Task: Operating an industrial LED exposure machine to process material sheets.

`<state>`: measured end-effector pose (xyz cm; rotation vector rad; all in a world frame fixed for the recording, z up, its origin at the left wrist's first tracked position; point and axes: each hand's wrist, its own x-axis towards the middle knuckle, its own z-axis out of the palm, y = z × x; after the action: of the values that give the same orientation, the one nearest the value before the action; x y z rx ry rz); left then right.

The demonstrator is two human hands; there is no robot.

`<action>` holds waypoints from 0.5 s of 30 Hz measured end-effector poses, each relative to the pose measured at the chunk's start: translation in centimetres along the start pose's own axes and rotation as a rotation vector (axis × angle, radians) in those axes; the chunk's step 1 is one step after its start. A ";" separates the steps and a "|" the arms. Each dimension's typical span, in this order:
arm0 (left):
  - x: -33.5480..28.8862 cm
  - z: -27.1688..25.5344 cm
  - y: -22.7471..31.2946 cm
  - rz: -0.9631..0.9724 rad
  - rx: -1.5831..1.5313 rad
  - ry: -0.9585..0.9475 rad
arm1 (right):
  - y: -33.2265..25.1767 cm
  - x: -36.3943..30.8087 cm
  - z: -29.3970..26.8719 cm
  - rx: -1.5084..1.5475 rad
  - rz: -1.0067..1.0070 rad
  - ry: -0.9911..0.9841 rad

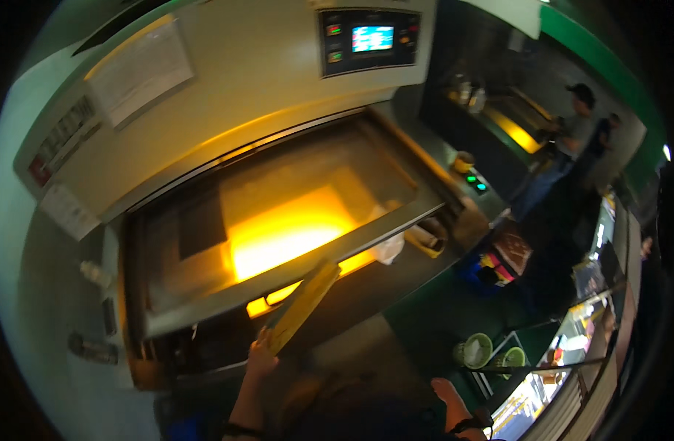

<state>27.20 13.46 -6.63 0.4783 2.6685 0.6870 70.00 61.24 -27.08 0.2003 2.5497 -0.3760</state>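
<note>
My left hand [262,358] is closed round the lower end of a thin, flat yellow panel [304,309]. The panel slants up to the right, and its far end overlaps the front edge of a large machine's lit bed [285,239]. Whether the panel touches that edge I cannot tell. At the lower right, my right hand [447,395] hangs apart from the machine, near a green basket. Its fingers are blurred, and no held thing shows there.
A control panel with a screen [372,38] sits above the bed. Green-lit buttons [477,184] are on its right side. Green baskets [478,351] and a brightly lit rack [528,404] stand to the right. Another person [576,128] stands at a second machine farther back.
</note>
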 end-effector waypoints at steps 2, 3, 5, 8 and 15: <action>-0.6 1.8 -2.8 0.116 -0.081 0.055 | -1.9 1.5 -0.1 -0.160 -0.078 0.047; -1.5 1.7 -3.6 0.066 -0.065 0.068 | -3.8 2.4 -1.6 0.545 0.287 0.077; -1.1 0.9 -3.4 -0.050 -0.089 -0.080 | -5.2 2.9 -0.7 1.104 0.492 0.146; 3.6 2.2 -1.5 -0.105 0.151 -0.248 | -1.9 -0.2 8.7 0.790 0.236 0.369; 7.5 4.1 -8.7 -0.154 0.396 -0.292 | -15.9 -2.9 7.3 -0.127 0.088 0.080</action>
<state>20.21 10.91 -16.24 0.4277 2.5228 0.0338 72.62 43.69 -27.83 0.2836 2.6218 -0.1756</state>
